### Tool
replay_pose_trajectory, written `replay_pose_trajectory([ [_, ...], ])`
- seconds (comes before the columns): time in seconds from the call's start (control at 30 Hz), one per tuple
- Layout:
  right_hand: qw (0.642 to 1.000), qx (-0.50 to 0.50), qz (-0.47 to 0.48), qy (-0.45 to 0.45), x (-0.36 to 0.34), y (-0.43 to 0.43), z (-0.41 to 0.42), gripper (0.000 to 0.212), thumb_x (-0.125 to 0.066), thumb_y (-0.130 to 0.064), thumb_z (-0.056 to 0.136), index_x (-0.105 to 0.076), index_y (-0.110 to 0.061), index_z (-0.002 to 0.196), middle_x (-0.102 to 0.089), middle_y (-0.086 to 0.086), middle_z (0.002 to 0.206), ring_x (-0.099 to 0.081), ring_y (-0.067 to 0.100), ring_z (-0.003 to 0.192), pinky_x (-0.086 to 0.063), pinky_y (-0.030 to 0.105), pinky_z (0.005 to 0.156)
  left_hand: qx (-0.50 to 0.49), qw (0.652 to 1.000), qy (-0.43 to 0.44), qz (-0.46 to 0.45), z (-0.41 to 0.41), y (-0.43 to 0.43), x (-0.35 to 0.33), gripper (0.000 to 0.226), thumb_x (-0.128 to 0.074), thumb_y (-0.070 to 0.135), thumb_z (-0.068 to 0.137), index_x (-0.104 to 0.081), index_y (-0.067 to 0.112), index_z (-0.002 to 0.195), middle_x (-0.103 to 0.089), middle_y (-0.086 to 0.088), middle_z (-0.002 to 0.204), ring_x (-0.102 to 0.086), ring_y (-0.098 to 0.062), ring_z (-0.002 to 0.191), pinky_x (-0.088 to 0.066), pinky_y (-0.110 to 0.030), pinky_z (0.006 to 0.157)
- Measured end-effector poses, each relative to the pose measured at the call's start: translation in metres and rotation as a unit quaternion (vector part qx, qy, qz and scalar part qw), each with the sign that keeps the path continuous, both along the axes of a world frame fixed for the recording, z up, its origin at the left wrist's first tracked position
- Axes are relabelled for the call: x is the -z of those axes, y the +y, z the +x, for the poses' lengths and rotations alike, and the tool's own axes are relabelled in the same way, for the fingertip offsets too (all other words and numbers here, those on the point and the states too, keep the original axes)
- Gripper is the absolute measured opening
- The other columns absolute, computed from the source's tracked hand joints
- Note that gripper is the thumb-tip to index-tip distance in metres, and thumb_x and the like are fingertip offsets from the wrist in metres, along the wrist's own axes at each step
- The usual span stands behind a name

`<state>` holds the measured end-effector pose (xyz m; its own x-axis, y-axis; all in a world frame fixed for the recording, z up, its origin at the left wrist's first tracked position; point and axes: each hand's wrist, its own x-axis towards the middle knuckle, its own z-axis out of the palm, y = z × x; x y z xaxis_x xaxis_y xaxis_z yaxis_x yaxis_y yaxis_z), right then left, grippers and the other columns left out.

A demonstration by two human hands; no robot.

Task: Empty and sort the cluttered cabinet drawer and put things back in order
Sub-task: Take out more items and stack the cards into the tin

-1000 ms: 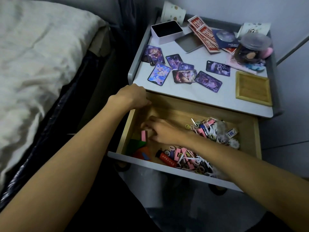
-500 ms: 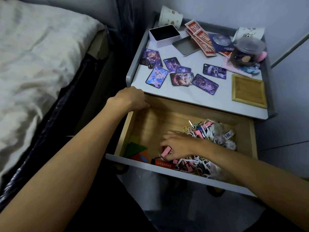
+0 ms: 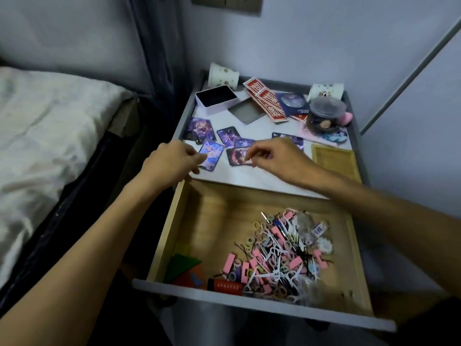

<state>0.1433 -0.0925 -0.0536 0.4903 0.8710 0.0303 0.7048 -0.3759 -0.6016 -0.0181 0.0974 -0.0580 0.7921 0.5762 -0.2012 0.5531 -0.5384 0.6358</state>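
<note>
Hovering over cards (image 3: 228, 136), left hand (image 3: 172, 162), grip loose, at the blue card (image 3: 212, 156); right hand (image 3: 277, 157) grip unclear.

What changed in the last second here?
The right hand rose out of the drawer to above the cards on the cabinet top; the left hand left the drawer's side and joined it. Whether either holds anything is unclear. Drawer clutter and cards stayed put.

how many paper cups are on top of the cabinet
2. One paper cup sits at the back left corner, behind the pink tin. The other is at the back right corner, behind the clear jar. No others show.
</note>
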Motion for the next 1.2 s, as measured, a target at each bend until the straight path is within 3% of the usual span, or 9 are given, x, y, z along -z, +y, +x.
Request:
replay_pose_trajectory([
  [0.1, 0.998, -0.001, -0.021, -0.065, -0.018, 0.027, 0.038, 0.019, -0.067, -0.014, 0.088, -0.072, -0.016, 0.107, -0.072, -0.001, 0.101, -0.062, 0.008, 0.086, -0.046, 0.023, 0.077, -0.06, 0.979, -0.147, -0.128, 0.018, 0.007, -0.029, 0.02, -0.059, 0.027, 0.097, -0.069, 0.011, 0.092, -0.074, -0.002, 0.082, -0.066, -0.014, 0.064, -0.048, -0.025, 0.056],
  [0.2, 0.994, 0.0, -0.024, -0.11, -0.02, 0.073, 0.067, 0.022, -0.066, -0.016, 0.089, -0.072, -0.015, 0.111, -0.07, 0.0, 0.108, -0.058, 0.008, 0.089, -0.041, 0.022, 0.077, -0.149, 0.929, -0.231, -0.247, 0.03, 0.014, -0.036, 0.01, -0.056, 0.019, 0.097, -0.062, 0.013, 0.09, -0.065, 0.0, 0.074, -0.059, -0.008, 0.057, -0.042, -0.022, 0.055],
  [0.37, 0.986, -0.01, -0.066, -0.153, -0.005, 0.171, 0.091, 0.04, -0.065, -0.045, 0.087, -0.067, -0.018, 0.116, -0.059, 0.007, 0.12, -0.058, 0.025, 0.103, -0.047, 0.035, 0.085, -0.272, 0.829, -0.277, -0.402, 0.034, 0.043, -0.024, 0.02, -0.059, 0.02, 0.093, -0.058, 0.018, 0.073, -0.057, 0.004, 0.069, -0.057, -0.01, 0.064, -0.043, -0.025, 0.062],
  [0.53, 0.952, 0.014, -0.108, -0.286, 0.016, 0.216, 0.084, 0.045, -0.062, -0.055, 0.083, -0.069, -0.012, 0.094, -0.068, 0.013, 0.102, -0.063, 0.033, 0.092, -0.046, 0.037, 0.075, -0.324, 0.759, -0.29, -0.485, 0.04, 0.061, -0.015, 0.026, -0.059, 0.023, 0.093, -0.05, 0.021, 0.068, -0.057, 0.004, 0.072, -0.058, -0.013, 0.07, -0.045, -0.025, 0.061],
  [0.67, 0.945, 0.043, -0.126, -0.299, 0.021, 0.225, 0.084, 0.033, -0.065, -0.038, 0.083, -0.069, -0.009, 0.098, -0.068, 0.015, 0.104, -0.063, 0.035, 0.095, -0.046, 0.036, 0.077, -0.33, 0.762, -0.29, -0.475, 0.042, 0.057, -0.014, 0.021, -0.058, 0.022, 0.092, -0.053, 0.019, 0.072, -0.058, 0.002, 0.076, -0.058, -0.013, 0.071, -0.046, -0.026, 0.065],
  [0.8, 0.972, 0.073, -0.067, -0.212, -0.008, 0.209, 0.082, 0.027, -0.067, -0.039, 0.079, -0.072, -0.014, 0.087, -0.071, 0.008, 0.089, -0.064, 0.029, 0.083, -0.052, 0.035, 0.072, -0.349, 0.771, -0.302, -0.438, 0.045, 0.046, -0.017, 0.007, -0.058, 0.024, 0.094, -0.062, 0.018, 0.093, -0.061, -0.003, 0.093, -0.057, -0.013, 0.076, -0.047, -0.024, 0.067],
  [0.9, 0.994, 0.009, 0.036, -0.104, -0.042, 0.176, 0.071, 0.015, -0.07, -0.03, 0.078, -0.072, -0.016, 0.081, -0.071, 0.002, 0.082, -0.064, 0.019, 0.074, -0.054, 0.038, 0.072, -0.335, 0.731, -0.312, -0.506, 0.047, 0.042, -0.017, 0.025, -0.059, 0.032, 0.095, -0.055, 0.016, 0.114, -0.06, -0.012, 0.116, -0.064, -0.023, 0.098, -0.051, -0.029, 0.08],
  [1.03, 0.983, -0.13, 0.048, -0.117, -0.064, 0.116, 0.041, 0.014, -0.071, -0.028, 0.085, -0.067, -0.015, 0.086, -0.062, -0.006, 0.086, -0.054, 0.007, 0.076, -0.042, 0.022, 0.071, -0.258, 0.659, -0.291, -0.644, 0.047, 0.036, -0.018, 0.063, -0.056, 0.049, 0.094, -0.042, 0.005, 0.137, -0.059, -0.026, 0.127, -0.066, -0.038, 0.108, -0.054, -0.046, 0.093],
  [1.2, 0.977, -0.17, 0.004, -0.125, -0.046, 0.062, 0.029, 0.016, -0.07, -0.026, 0.089, -0.069, -0.015, 0.1, -0.062, -0.007, 0.102, -0.056, 0.004, 0.088, -0.046, 0.024, 0.077, -0.216, 0.734, -0.229, -0.601, 0.055, 0.005, -0.025, 0.039, -0.05, 0.022, 0.099, -0.057, 0.0, 0.131, -0.064, -0.021, 0.111, -0.061, -0.029, 0.092, -0.049, -0.037, 0.075],
])
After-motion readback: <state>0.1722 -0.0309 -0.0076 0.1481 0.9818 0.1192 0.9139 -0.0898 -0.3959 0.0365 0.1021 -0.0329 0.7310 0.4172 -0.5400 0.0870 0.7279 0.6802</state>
